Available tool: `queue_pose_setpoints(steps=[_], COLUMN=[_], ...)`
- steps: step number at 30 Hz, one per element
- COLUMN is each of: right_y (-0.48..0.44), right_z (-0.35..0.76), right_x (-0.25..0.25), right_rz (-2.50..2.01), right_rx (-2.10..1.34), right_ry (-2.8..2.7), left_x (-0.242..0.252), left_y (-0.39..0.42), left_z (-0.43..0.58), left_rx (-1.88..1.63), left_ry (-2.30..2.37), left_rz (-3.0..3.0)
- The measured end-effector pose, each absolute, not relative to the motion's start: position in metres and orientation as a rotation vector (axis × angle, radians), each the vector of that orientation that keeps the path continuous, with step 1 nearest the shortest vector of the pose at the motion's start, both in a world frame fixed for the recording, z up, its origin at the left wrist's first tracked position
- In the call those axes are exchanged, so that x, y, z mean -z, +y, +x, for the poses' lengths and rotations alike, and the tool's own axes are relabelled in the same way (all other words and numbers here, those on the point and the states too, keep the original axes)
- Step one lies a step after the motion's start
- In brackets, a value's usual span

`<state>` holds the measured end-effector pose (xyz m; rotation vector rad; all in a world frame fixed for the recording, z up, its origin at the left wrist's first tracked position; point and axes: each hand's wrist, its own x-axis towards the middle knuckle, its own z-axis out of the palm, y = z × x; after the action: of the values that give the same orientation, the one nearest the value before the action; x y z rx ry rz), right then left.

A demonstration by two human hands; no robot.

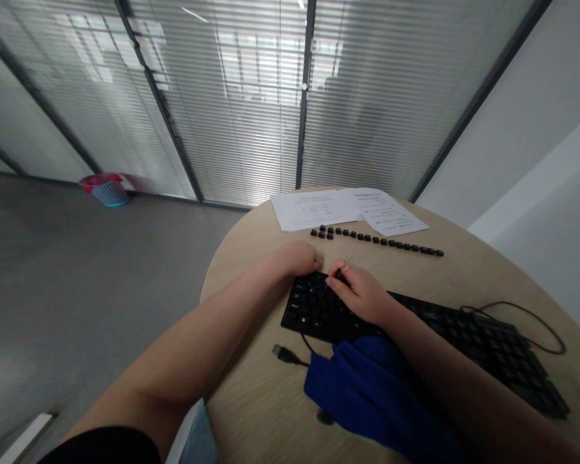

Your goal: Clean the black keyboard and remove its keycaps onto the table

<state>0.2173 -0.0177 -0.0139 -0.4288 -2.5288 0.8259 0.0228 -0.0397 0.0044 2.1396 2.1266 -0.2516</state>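
A black keyboard (314, 308) lies aslant across the round table. At its far left corner, my left hand (297, 259) is curled closed against the edge, and whatever its fingers hold is hidden. Over the left part of the keys, my right hand (360, 290) pinches a wire keycap puller (341, 272), a small dark piece with thin wires sticking up. Behind both hands runs a row of loose black keycaps (368, 238), with several more bunched at its left end. My right forearm crosses above the keyboard and covers some of its keys.
Printed paper sheets (314, 209) lie at the table's far edge. A blue cloth (362, 393) is bunched in front of the keyboard, beside a USB plug (286, 354). A black cable (555, 335) loops at the right. On the floor stands a red and blue basket (110, 192).
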Motion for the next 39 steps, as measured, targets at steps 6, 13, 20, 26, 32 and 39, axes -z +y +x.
queue_pose_setpoints(steps=[6,13,20,26,32,39], right_y=[-0.017,-0.016,-0.013,-0.01,-0.009,-0.008], right_z=[0.217,0.217,0.217,0.219,0.218,0.219], right_x=[0.013,0.014,0.019,0.025,0.025,0.029], right_rz=[-0.423,-0.431,-0.474,-0.595,-0.621,-0.665], right_rx=[-0.816,-0.831,-0.911,-1.037,-1.108,-1.232], right_ry=[-2.542,-2.567,-2.402,-2.251,-2.271,-2.238], left_x=[-0.006,-0.007,-0.007,-0.008,-0.01,-0.006], left_y=[-0.04,-0.042,-0.042,-0.043,-0.044,-0.041], left_z=[0.023,0.024,0.023,0.023,0.023,0.021], left_rx=[0.242,0.212,0.202,0.21,0.195,0.174], left_ry=[2.135,2.135,2.121,2.137,2.121,2.11], left_rz=[2.127,2.112,2.108,2.122,2.116,2.108])
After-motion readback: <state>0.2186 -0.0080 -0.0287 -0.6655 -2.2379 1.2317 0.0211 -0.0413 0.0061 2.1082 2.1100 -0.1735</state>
